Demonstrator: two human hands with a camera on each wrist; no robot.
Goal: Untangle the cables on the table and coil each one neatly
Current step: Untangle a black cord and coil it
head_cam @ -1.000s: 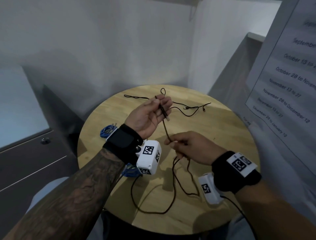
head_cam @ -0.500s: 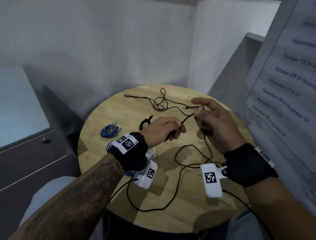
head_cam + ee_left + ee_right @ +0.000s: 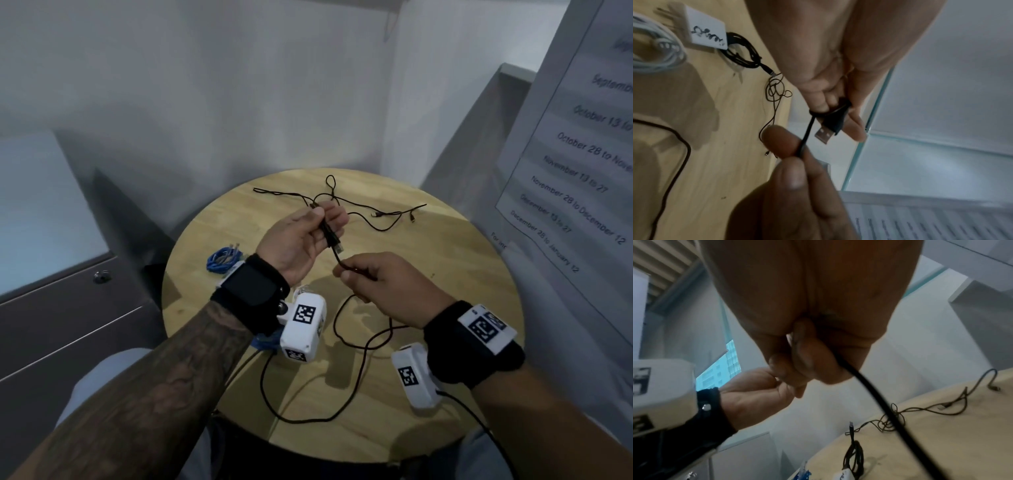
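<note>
Where pinched, thin black cable (image 3: 346, 329), USB-tipped.

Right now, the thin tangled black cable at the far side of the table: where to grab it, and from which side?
Probably at a free plug end of the thin cable, on the right, coming from above with a fingertip pinch. It lies flat on the table, clear of the knot, so pulling there should not tighten the tangle.
</note>
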